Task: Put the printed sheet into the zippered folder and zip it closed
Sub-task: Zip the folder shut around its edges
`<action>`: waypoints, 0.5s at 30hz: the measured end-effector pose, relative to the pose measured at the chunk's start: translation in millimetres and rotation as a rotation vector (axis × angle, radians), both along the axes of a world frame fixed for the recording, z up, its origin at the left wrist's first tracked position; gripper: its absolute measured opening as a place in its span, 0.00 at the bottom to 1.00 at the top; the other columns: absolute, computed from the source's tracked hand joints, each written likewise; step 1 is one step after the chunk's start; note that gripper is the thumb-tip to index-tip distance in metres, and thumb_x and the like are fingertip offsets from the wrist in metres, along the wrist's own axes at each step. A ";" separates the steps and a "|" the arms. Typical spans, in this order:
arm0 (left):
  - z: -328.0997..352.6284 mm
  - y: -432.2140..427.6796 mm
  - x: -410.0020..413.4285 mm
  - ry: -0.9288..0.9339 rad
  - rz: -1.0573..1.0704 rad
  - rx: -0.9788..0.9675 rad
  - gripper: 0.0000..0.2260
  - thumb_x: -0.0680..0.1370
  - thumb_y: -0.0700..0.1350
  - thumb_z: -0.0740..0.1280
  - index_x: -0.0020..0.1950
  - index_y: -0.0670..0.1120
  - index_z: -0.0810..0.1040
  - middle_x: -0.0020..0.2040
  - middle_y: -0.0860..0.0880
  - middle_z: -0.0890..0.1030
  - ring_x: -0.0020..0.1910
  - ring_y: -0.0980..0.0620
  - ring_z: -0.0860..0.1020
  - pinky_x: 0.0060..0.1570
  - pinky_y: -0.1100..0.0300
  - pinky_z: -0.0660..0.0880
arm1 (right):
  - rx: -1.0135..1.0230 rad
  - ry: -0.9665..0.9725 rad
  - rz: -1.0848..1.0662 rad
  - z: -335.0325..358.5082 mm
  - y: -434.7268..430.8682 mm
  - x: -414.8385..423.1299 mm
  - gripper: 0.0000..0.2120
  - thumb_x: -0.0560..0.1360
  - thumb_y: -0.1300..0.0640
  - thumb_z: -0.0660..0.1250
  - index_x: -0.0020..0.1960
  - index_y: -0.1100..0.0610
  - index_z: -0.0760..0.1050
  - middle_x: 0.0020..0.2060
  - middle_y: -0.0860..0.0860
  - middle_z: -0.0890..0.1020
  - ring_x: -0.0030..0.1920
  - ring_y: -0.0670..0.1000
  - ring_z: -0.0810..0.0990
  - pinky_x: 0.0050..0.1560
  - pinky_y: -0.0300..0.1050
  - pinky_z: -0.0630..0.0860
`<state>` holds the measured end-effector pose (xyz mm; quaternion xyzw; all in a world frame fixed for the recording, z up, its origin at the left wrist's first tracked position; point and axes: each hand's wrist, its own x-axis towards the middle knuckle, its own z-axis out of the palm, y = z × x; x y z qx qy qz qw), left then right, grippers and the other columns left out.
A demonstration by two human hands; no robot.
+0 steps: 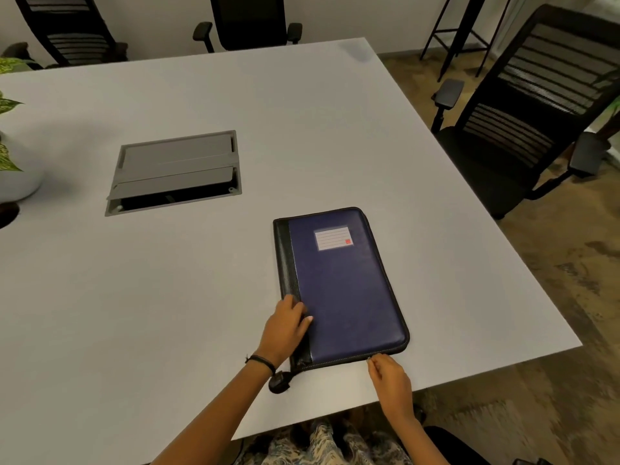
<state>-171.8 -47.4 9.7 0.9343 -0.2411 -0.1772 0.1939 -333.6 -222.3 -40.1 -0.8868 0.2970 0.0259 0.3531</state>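
A dark blue zippered folder (342, 286) with a black spine and a white label lies closed and flat on the grey table (167, 297), near its front right edge. My left hand (287, 327) rests on the folder's spine side near the bottom, fingers pressing down on it. My right hand (391, 380) pinches the zipper pull (369, 360) on the folder's near edge, toward the right corner. A black loop strap (279, 382) sticks out from the bottom left corner. The printed sheet is not visible.
A grey cable hatch (176, 171) is set into the table's middle, its lid partly raised. A potted plant (10, 156) stands at the left edge. Black office chairs stand at the far side (251, 21) and to the right (523, 122).
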 end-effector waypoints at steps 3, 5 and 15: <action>-2.9 -29.3 -12.4 0.060 -0.165 0.043 0.26 0.77 0.57 0.63 0.73 0.49 0.63 0.78 0.43 0.53 0.77 0.41 0.52 0.75 0.46 0.58 | 0.028 -0.013 -0.066 -0.5 5.3 1.9 0.12 0.75 0.60 0.65 0.33 0.53 0.70 0.30 0.46 0.74 0.28 0.42 0.70 0.29 0.29 0.65; -9.7 -46.5 -21.3 0.147 -0.271 0.180 0.39 0.74 0.61 0.66 0.77 0.52 0.50 0.78 0.43 0.38 0.77 0.38 0.38 0.74 0.35 0.46 | 0.081 -0.013 -0.112 -1.9 7.1 2.7 0.17 0.75 0.60 0.65 0.30 0.51 0.66 0.26 0.48 0.74 0.28 0.44 0.73 0.28 0.35 0.70; -20.0 -76.5 -30.3 0.126 -0.393 0.510 0.48 0.72 0.58 0.69 0.77 0.51 0.37 0.77 0.36 0.37 0.74 0.27 0.39 0.70 0.29 0.48 | 0.239 0.000 -0.166 -4.8 6.7 3.7 0.14 0.75 0.59 0.65 0.31 0.56 0.71 0.25 0.49 0.74 0.27 0.48 0.72 0.30 0.40 0.76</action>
